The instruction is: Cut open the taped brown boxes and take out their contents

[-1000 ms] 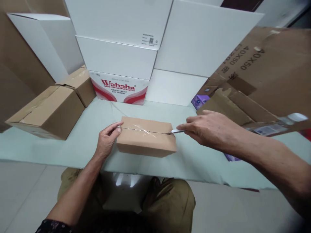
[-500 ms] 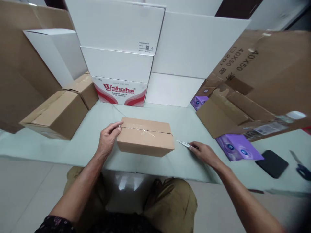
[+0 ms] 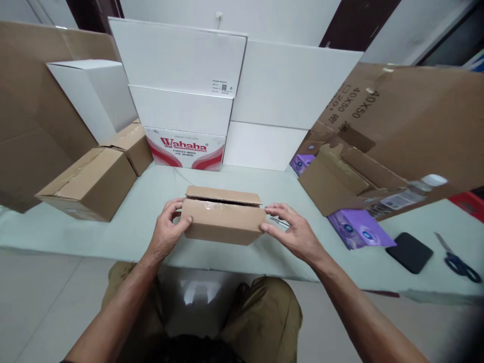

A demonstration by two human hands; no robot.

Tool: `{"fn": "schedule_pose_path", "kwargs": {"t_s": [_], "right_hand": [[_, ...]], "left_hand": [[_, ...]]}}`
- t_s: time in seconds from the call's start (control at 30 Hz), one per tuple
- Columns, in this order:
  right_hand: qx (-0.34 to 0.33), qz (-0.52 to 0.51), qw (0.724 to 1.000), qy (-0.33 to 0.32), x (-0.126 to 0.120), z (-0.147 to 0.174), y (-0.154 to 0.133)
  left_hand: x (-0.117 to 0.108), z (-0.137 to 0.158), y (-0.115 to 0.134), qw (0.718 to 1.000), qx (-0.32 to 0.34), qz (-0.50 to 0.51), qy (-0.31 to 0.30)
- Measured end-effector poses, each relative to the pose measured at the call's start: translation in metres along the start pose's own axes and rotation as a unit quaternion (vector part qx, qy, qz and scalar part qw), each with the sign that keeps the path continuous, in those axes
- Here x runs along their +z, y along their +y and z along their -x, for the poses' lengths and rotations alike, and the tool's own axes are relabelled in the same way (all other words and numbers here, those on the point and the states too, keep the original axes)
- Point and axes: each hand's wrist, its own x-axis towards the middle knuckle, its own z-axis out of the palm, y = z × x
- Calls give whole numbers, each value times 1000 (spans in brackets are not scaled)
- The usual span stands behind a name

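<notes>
A small brown cardboard box [image 3: 223, 220] sits before me, a dark gap showing along its top seam with cut clear tape beside it. My left hand [image 3: 169, 224] grips its left end, thumb on the front top edge and fingers behind. At the right end, my right hand [image 3: 293, 229] has its thumb against the front corner and its fingertips by the back flap. A thin utility knife [image 3: 279, 222] shows between that thumb and the fingers, apparently on the table; its rear part is hidden by the hand.
Brown cartons [image 3: 91, 181] stand left on the pale green table [image 3: 139, 234]. A white Wahaha carton [image 3: 185, 151] is at the back. On the right are an open carton [image 3: 333, 176], a purple tissue pack [image 3: 357, 229], a black pad [image 3: 410, 252] and scissors [image 3: 457, 262].
My right hand has let go of the knife and moved left onto the box's right end. The top seam has opened into a wider gap. My left thumb has shifted to the front edge.
</notes>
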Motion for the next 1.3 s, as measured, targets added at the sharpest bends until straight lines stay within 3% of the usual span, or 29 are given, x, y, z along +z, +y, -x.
{"fn": "schedule_pose_path", "kwargs": {"t_s": [0.1,0.23,0.37,0.47,0.67,0.87,0.97,1.13,1.23,1.3], "right_hand": [[-38,-52,998,24,3,6,-11],[-12,-61,998,6,-6,1,-11],[-12,18,999,-37,-2,-30,1],[-10,19,996,-85,12,-56,8],[146,-68,986,-34,31,-89,9],[246,-97,964,-34,42,-103,6],[246,-83,965,-25,46,-104,6],[237,-4,971,20,42,-104,6],[151,152,975,60,36,-98,-3],[63,284,955,56,32,-92,-14]], "left_hand": [[-4,2,0,999,34,25,-24],[-8,4,-4,996,72,28,-42],[-10,6,-7,995,88,5,-37],[-11,9,-7,995,89,1,-38],[-13,15,-10,995,96,-4,-36],[-11,19,-4,996,77,8,-33],[-19,14,2,997,44,18,-61],[-41,-19,23,980,-60,66,-179],[-41,-45,45,980,-61,1,-188],[-34,-60,59,980,-22,-96,-171]]}}
